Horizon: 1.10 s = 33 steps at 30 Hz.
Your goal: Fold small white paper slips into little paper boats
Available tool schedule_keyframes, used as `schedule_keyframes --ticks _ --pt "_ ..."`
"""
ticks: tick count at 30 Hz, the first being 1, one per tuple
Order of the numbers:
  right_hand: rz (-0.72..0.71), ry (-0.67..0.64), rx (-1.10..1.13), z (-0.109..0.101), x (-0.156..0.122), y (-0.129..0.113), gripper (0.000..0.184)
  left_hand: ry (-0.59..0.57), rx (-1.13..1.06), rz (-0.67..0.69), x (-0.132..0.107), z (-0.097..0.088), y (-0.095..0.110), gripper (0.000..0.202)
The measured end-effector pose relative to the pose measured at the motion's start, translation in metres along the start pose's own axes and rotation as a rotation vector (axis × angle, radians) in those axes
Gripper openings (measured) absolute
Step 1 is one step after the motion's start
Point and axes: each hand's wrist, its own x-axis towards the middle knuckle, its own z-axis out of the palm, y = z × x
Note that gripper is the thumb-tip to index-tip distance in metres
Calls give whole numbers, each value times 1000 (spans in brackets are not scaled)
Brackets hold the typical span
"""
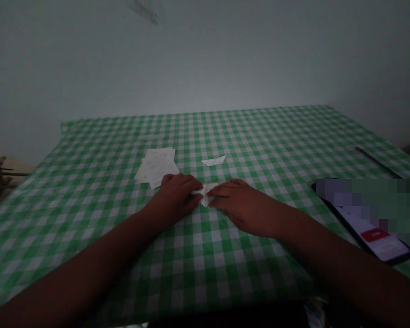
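Observation:
Both hands meet at a small folded piece of white paper (205,197) on the checked tablecloth. My left hand (177,193) has its fingers closed on the paper's left side, thumb toward me. From the right, my right hand (243,205) presses its bunched fingertips on the other side of it. The fingers cover much of the paper, so its full shape is hidden. Just beyond the hands lies a folded white paper piece (213,161), long and boat-like in outline. A loose stack of printed paper sheets (160,166) rests beyond my left hand.
A green-and-white checked tablecloth (259,141) covers the table, which ends at a grey wall (205,59). On the right lies a phone or tablet (376,232) with its screen lit, partly blurred out. A thin dark stick-like object (379,162) lies behind it.

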Motion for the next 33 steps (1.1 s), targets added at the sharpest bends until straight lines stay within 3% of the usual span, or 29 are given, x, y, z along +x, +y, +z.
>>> schedule_keyframes --ticks 8,14,25,33 --pt "12 51 -29 5 3 -5 44 -50 48 -3 2 0 7 12" --pt "13 41 -36 3 3 -7 50 -23 55 9 1 4 5 13" --pt "2 -4 -79 7 -3 -2 49 -109 -105 -13 2 -8 3 19" --pt "5 -3 20 1 -3 0 43 -98 -68 14 1 -3 -3 22"
